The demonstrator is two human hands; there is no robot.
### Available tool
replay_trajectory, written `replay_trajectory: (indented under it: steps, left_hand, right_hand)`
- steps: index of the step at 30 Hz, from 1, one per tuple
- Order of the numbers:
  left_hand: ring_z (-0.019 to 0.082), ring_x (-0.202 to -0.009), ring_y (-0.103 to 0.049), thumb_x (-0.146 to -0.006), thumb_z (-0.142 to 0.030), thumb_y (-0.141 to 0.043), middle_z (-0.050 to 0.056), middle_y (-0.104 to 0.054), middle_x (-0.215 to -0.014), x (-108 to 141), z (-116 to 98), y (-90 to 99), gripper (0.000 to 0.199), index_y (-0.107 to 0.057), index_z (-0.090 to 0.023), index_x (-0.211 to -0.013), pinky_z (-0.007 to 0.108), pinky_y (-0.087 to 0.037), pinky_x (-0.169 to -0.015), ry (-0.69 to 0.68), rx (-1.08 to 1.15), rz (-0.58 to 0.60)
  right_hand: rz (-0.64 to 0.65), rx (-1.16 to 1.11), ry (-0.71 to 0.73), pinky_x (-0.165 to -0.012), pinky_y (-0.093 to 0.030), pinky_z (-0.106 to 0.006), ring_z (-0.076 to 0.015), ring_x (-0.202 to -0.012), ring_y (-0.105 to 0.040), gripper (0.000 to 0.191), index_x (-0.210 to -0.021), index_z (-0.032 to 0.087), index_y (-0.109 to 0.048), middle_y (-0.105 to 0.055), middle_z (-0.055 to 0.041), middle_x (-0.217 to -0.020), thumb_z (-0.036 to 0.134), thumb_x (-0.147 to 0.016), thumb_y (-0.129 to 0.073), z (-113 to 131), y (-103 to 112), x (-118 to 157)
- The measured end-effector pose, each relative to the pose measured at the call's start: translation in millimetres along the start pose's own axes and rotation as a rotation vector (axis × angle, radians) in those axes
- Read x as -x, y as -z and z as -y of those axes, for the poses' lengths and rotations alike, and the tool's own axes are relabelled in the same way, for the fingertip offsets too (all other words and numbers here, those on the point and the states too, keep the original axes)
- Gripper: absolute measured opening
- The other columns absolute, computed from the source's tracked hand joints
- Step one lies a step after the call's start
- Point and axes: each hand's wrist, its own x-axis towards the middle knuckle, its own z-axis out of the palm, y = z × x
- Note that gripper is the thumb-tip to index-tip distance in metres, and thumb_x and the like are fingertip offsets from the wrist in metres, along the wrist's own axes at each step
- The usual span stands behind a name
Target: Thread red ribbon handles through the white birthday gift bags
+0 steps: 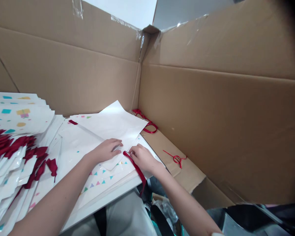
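A white paper bag [120,119] lies flat in front of me, one corner pointing up toward the box wall. My left hand [105,151] rests on it, the thumb and fingers apart. Close by, my right hand [142,158] has its fingertips pinched together at the upper end of a dark red ribbon [139,171]. The ribbon hangs down past the front edge of the pile. Beneath are more white sheets printed with small coloured triangles [98,183]. Another short piece of dark red ribbon [73,122] shows at the paper's left side.
To the left lies a large fanned pile of printed white bags [22,113] with dark red ribbon bows [39,164]. Tall cardboard walls [199,108] enclose the back and right. Loose bright red cords [178,159] lie on the cardboard at the right.
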Motion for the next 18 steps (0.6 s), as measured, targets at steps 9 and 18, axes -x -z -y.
replay_trajectory:
  steps: [9,18]
  left_hand:
    - [0.028,-0.137,-0.049,-0.097,-0.052,-0.049,0.006,-0.056,-0.147,1.4,-0.8,0.4,0.043,-0.065,-0.027,-0.129,0.042,-0.039,-0.116,0.009,0.013,-0.008]
    - [0.029,-0.136,-0.050,-0.097,-0.055,-0.047,0.006,-0.056,-0.147,1.5,-3.2,0.8,0.045,-0.065,-0.027,-0.128,0.042,-0.040,-0.115,0.005,0.029,-0.006]
  right_hand:
    - [0.013,-0.146,0.206,-0.092,-0.045,-0.031,-0.0211,-0.103,-0.059,0.022,-0.102,0.019,-0.072,-0.070,-0.0071,-0.101,0.010,-0.090,-0.056,-24.5,4.3,5.0]
    - [0.160,-0.387,0.162,-0.090,-0.048,-0.031,-0.0186,-0.095,-0.062,0.028,-0.105,0.022,-0.075,-0.071,-0.0051,-0.104,0.010,-0.081,-0.067,-43.5,16.7,14.2]
